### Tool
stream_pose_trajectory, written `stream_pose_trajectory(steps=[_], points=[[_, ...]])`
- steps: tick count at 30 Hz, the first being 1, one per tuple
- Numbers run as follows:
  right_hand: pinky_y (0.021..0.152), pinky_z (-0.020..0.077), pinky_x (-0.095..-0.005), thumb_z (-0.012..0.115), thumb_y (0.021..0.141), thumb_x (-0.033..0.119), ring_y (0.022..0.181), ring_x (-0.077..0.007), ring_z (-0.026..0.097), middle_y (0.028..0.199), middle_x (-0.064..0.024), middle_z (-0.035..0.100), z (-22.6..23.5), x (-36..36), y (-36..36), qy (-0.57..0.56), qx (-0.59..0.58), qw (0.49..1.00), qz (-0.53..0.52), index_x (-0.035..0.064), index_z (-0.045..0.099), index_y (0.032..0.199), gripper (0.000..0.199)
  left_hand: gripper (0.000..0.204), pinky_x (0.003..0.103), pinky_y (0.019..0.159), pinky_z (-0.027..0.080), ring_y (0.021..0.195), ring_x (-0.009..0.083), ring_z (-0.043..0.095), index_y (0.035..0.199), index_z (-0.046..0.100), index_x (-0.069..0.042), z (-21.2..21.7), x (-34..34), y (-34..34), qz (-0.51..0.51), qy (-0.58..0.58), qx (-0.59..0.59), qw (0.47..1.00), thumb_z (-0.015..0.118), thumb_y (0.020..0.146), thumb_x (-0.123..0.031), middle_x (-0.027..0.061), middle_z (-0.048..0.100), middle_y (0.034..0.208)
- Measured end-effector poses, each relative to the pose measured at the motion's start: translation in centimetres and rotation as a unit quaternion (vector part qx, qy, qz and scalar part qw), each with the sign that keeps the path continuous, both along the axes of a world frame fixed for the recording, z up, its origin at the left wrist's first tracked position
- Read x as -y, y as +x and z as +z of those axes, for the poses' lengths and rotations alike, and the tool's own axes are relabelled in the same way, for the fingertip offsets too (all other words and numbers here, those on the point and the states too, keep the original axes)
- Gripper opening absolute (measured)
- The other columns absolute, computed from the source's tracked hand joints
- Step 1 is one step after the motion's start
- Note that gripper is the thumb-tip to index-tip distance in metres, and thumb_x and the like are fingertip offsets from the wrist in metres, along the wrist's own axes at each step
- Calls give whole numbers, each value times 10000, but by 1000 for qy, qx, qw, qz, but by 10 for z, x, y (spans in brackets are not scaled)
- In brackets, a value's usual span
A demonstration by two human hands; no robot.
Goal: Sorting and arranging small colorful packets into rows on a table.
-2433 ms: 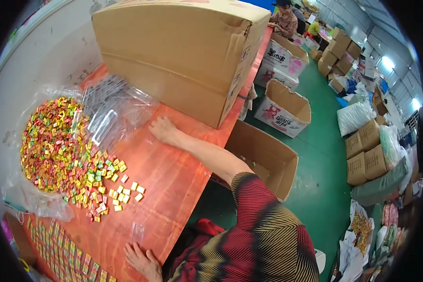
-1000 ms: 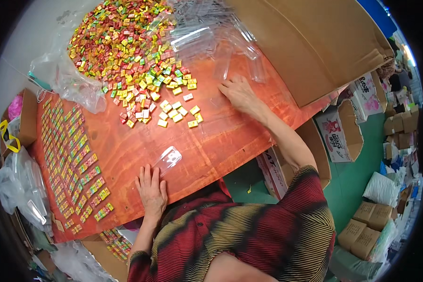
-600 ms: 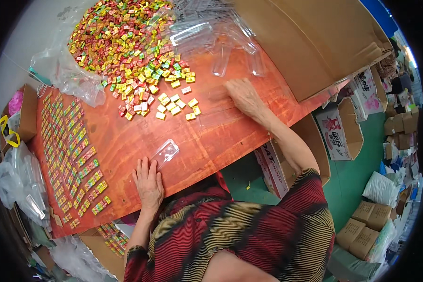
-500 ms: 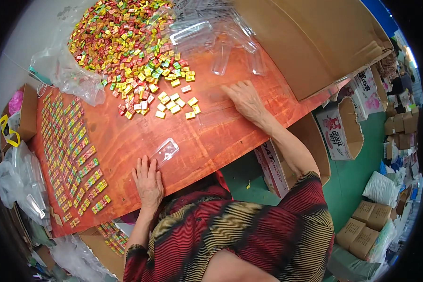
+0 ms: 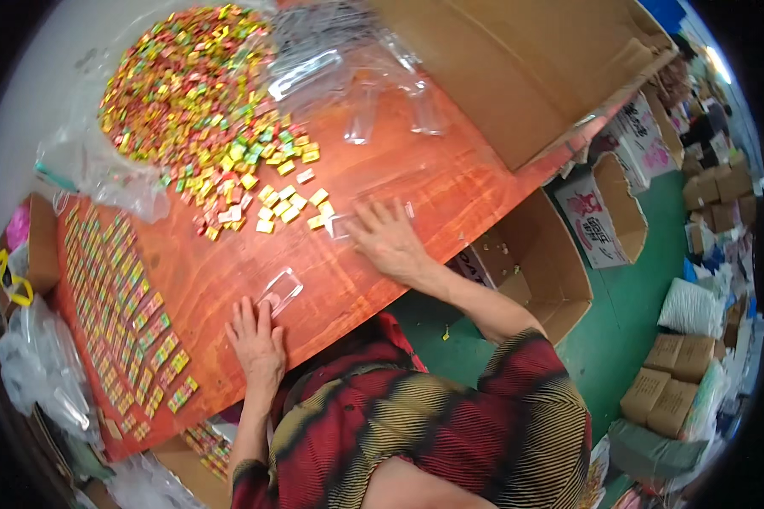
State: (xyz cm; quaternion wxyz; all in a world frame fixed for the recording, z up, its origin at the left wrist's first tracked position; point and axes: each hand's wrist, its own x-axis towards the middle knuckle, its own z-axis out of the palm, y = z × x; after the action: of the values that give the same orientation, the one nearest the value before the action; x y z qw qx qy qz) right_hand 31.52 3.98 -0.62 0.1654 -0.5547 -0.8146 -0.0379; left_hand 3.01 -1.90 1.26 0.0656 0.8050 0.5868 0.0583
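Note:
My left hand (image 5: 257, 341) lies with its fingers stretched out near the table's front edge. Its fingertips reach the lower end of a clear plastic tray (image 5: 293, 284), a small oblong one. Further right, my right hand (image 5: 389, 240) rests palm down on the wood, fingers spread. By its fingertips lies a clear plastic piece (image 5: 339, 226), partly covered by the hand, its shape hard to make out. Several small yellow wrapped blocks (image 5: 282, 208) lie just beyond it, at the near edge of a big heap of red, yellow and green blocks (image 5: 187, 93).
Rows of small coloured blocks (image 5: 127, 297) cover the left of the reddish table (image 5: 212, 293). Clear plastic cases (image 5: 318, 68) are piled at the back beside a large cardboard box (image 5: 526, 68). A plastic bag (image 5: 119, 182) lies by the heap. An open carton (image 5: 560, 271) stands below the right edge.
My right hand has moved left and nearer across the table, and its curled fingers have spread flat. The left hand stays by the clear tray. The whole view has shifted slightly.

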Motion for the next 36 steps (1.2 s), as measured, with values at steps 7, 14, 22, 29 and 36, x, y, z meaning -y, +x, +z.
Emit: stream_pose_trajectory(steps=[7,14,22,29,36], points=[[839,340,-529,616,747,287,1116,-336,412,1228,-170,426,11,20,-26,-66,-56,995,43,90,503,1155,467,368,502,1037,168,1293,328,247,1235,468,-86,-5,-7,-29,24,20,-21,999,428,882,-181,161,307,1376],[885,308,-551,569,777,374,1165,-371,366,1249,-192,406,13,3,-23,-13,-80,996,-33,93,440,1245,560,386,514,1038,158,1295,347,234,1243,448,-65,-6,-2,-22,20,29,13,999,430,878,-190,185,291,1377],[952,242,-600,534,796,409,1202,-372,344,1281,-205,393,14,-6,-12,-54,19,998,-40,83,467,1206,528,416,537,1022,174,1271,382,248,1207,470,-51,3,-3,-38,-4,24,29,999,466,840,-247,196,293,1363],[960,259,-553,549,812,289,1169,-374,389,1279,-213,391,25,-67,-70,-87,-112,988,56,61,420,1234,496,410,559,980,250,1243,381,289,1198,481,-71,4,-96,1,-8,173,109,979,542,814,-201,198,331,1331],[941,276,-561,518,842,339,1175,-422,364,1287,-212,378,1,-99,-148,-31,-62,998,10,84,391,1274,517,467,555,961,270,1252,394,271,1269,417,-114,-14,-149,-4,71,74,106,989,532,838,-253,188,280,1371]])
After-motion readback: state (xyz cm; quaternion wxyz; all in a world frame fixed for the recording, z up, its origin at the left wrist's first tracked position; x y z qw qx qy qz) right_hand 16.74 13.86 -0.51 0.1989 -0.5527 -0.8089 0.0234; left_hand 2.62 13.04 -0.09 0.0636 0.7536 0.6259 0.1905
